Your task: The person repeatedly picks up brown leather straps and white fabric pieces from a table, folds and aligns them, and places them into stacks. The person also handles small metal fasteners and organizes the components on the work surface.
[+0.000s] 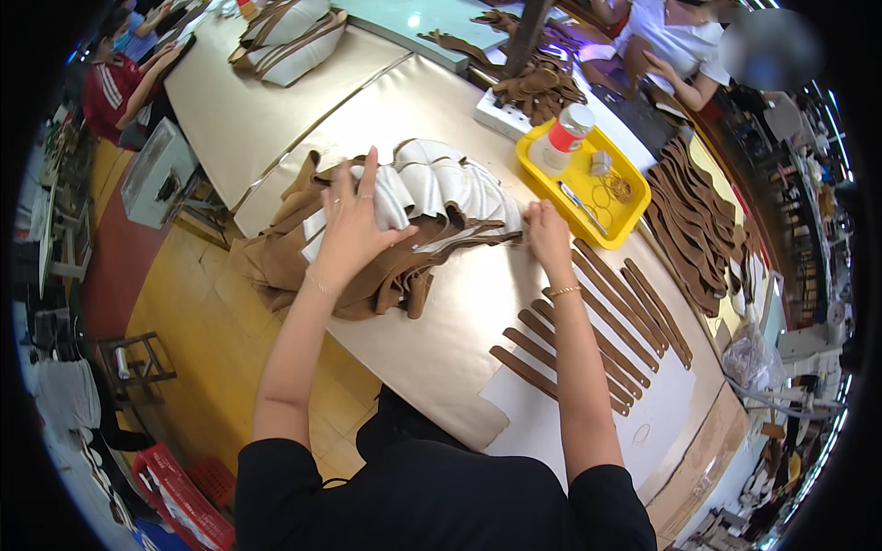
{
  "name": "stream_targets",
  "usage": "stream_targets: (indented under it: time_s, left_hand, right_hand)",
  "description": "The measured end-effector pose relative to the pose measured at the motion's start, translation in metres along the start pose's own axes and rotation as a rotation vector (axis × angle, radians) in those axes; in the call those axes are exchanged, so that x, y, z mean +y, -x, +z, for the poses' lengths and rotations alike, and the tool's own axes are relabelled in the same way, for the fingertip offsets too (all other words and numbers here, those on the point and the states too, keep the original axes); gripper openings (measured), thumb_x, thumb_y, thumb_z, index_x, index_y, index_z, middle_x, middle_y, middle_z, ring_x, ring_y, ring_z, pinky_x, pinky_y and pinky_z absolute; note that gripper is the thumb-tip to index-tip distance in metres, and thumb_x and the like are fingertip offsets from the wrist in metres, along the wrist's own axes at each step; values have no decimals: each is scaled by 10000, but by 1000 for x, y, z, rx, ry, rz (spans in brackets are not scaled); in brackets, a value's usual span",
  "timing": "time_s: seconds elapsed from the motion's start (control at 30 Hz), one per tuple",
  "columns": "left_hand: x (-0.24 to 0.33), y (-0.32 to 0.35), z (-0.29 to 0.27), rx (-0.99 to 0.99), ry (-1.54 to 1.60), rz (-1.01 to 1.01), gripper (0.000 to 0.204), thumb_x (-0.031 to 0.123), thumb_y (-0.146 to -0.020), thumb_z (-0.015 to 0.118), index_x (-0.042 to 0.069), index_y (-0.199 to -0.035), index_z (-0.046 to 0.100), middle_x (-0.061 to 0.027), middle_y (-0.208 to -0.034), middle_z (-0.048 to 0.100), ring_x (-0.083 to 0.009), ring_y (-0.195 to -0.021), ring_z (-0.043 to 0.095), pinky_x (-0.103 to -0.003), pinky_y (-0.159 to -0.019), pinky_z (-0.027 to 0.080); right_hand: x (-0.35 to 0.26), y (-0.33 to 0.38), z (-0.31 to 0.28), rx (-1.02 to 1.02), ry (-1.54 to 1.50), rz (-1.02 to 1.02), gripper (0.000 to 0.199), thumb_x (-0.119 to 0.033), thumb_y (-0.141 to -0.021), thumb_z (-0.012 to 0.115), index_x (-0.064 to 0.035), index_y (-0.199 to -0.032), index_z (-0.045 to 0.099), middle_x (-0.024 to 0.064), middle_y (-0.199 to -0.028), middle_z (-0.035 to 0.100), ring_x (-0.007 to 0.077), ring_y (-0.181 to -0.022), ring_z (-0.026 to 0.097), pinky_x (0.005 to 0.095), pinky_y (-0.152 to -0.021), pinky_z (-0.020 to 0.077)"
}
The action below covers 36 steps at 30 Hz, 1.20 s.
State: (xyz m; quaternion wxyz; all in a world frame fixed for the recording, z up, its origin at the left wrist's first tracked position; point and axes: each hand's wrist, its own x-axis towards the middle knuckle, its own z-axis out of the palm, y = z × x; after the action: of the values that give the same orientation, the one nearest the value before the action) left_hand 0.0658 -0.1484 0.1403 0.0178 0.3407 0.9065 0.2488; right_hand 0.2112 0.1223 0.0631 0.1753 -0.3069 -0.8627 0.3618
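A heap of brown leather-like pieces with white backing (450,184) lies on the table in front of me, folded and overlapping. My left hand (354,230) rests on the left part of the heap with its fingers spread. At the heap's right end, my right hand (548,237) is closed, its fingertips bent together beside the tip of a brown edge. What those fingers hold, if anything, is hidden. Close to my right forearm, several narrow brown strips (524,372) lie side by side, partly on a white sheet (519,418).
A yellow tray (611,241) beyond my right hand holds a white bottle with a red band (562,140), a pen (579,204) and rubber bands (614,190). Wavy brown strips (689,225) lie farther right. Another white-and-brown bundle (289,41) sits far left. Co-workers sit across the table.
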Motion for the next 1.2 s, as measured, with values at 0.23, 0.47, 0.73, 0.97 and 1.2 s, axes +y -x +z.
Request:
stream_targets:
  time_s: [0.23, 0.47, 0.73, 0.97, 1.2]
  left_hand:
    - [86, 32, 39, -73, -456, 208, 1110, 434, -664, 819, 288, -1548, 163, -278, -1577, 50, -452, -1466, 23, -727, -1078, 111]
    - [77, -5, 81, 116, -671, 280, 665, 197, -842, 616, 304, -1458, 391, -234, -1404, 403, -430, -1384, 287, -683, -1073, 202]
    - [49, -5, 36, 202, -431, 468, 699, -7, -748, 600, 216, -1403, 498, -128, -1131, 523, -396, -1159, 448, -499, -882, 371]
    - [46, 17, 33, 154, -387, 655, 594, 42, -776, 570, 138, -1360, 531, -105, -1074, 515, -379, -1105, 466, -481, -848, 396]
    - [47, 44, 49, 123, -454, 693, 552, 119, -796, 604, 130, -1345, 548, -95, -1130, 535, -377, -1207, 456, -511, -911, 403]
  right_hand:
    - [-22, -12, -11, -196, -300, 354, 352, -274, -991, 455, 7, -816, 575, 151, -721, 636, 219, -541, 588, 365, -563, 481]
    - [-29, -18, -32, -263, -223, 120, 384, -302, -1000, 451, -10, -799, 599, 93, -747, 664, 178, -534, 548, 345, -590, 473]
    - [-21, 11, -60, -409, -55, -114, 317, -303, -963, 551, -17, -855, 633, 135, -725, 657, 227, -619, 586, 347, -622, 474]
    - [-10, -16, -36, -166, -211, -66, 244, -250, -943, 567, -19, -876, 610, 92, -683, 622, 166, -621, 572, 322, -613, 454]
    - [-105, -89, 14, -366, -918, 63, 272, -271, -1014, 494, -47, -879, 570, -2, -667, 532, 74, -564, 453, 223, -538, 375]
